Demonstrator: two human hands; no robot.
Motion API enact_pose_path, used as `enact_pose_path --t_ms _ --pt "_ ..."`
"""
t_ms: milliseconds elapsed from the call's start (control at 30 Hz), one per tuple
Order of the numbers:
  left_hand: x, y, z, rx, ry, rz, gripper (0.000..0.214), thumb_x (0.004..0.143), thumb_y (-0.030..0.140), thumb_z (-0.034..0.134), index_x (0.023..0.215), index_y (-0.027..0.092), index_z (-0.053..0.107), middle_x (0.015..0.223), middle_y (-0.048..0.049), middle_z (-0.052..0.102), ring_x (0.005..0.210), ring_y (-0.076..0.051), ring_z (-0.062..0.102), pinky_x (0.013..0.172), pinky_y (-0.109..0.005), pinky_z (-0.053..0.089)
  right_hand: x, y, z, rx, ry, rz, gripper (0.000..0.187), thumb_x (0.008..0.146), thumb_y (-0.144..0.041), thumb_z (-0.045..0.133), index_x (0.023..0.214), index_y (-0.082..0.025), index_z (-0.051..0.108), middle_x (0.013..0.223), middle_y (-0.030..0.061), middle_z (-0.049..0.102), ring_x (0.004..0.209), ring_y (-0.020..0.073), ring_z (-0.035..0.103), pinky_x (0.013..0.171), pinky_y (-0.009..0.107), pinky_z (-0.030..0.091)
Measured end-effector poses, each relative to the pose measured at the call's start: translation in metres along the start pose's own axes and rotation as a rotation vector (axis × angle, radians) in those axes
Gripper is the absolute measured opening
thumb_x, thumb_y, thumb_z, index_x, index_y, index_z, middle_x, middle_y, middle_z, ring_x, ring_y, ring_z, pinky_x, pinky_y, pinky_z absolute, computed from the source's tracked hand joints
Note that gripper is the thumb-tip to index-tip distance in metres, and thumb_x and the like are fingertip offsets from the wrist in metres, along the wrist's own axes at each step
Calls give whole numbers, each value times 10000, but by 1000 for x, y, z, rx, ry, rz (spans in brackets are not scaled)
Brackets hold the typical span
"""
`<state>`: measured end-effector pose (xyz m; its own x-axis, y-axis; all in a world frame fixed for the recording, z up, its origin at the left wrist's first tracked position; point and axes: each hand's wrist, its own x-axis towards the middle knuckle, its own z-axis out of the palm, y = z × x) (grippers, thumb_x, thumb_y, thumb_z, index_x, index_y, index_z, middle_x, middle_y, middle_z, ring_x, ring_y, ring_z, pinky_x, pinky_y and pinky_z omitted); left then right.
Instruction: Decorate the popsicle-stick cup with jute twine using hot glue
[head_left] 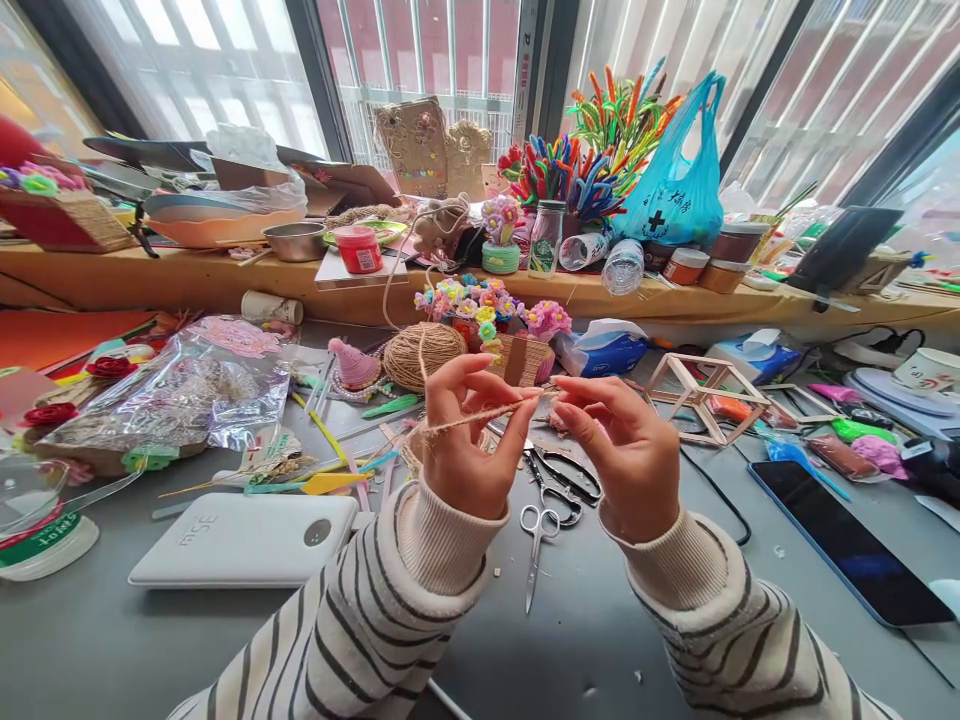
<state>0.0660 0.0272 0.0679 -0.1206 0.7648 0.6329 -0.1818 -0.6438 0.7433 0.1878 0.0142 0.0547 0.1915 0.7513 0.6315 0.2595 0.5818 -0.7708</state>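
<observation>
Both my hands are raised over the middle of the table, fingertips close together. My left hand (474, 440) pinches a strand of jute twine (474, 414) between thumb and forefinger, and the strand runs back over its fingers. My right hand (630, 450) has thumb and fingers brought together near the twine's end; what sits between them is too small to make out. Behind my left hand lies a ball of jute twine (424, 356). Below and between the hands are black-handled scissors (570, 478) and small silver scissors (536, 540).
On the left lies a white power bank (247, 540); on the right, a phone (847, 540) and a wooden stick frame (705, 398). Pipe-cleaner flowers (472, 300) stand at the back. A cluttered ledge (337, 290) by the window holds jars and a blue plastic bag (671, 190).
</observation>
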Motion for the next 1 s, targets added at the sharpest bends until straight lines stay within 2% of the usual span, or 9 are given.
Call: enact_pose_path --t_ms 133,233,400,600,700,833,1000 --pt "0 -6 -2 89 -31 116 419 710 23 642 1019 224 444 765 64 530 731 -101 665 744 -245 554 1 -5 -4 -114 -8 -54 155 783 -201 610 921 -226 674 871 36 662 757 142 603 617 287 505" --pt "1 -8 -3 133 -30 154 420 706 35 648 1023 225 447 769 60 530 715 -103 657 728 -251 558 2 -7 -3 -181 -4 -96 112 784 -192 606 861 -225 679 838 31 677 747 144 602 615 285 491" --pt "-1 -10 -6 193 -74 173 406 718 59 640 1038 238 464 797 41 534 747 -113 647 732 -260 559 1 -7 -2 -161 -10 -85 91 779 -187 610 834 -228 670 808 20 669 724 136 591 587 268 479" --pt "0 -12 -9 180 -129 128 352 708 90 659 1005 220 523 915 3 587 800 -113 639 759 -239 554 2 -7 -3 -170 -9 -87 72 782 -188 604 812 -225 659 788 14 653 703 130 582 592 267 473" --pt "2 -12 -10 120 -175 42 302 717 102 659 974 212 544 871 7 615 794 -103 647 744 -200 552 2 -7 -3 -149 -14 -66 77 780 -185 608 820 -225 661 794 7 649 700 120 583 598 261 472" --pt "5 -9 -10 -14 -175 -160 220 695 138 695 860 188 558 759 16 638 718 -97 662 670 -172 549 4 -6 -4 9 -26 60 69 772 -237 626 827 -235 668 820 2 650 673 108 585 573 244 467" --pt "8 -9 -7 -324 -153 -467 392 624 168 759 900 177 481 652 34 688 600 -115 675 605 -215 554 7 -2 -2 309 -24 292 182 704 -371 682 825 -234 676 783 -4 646 568 79 494 522 227 430"
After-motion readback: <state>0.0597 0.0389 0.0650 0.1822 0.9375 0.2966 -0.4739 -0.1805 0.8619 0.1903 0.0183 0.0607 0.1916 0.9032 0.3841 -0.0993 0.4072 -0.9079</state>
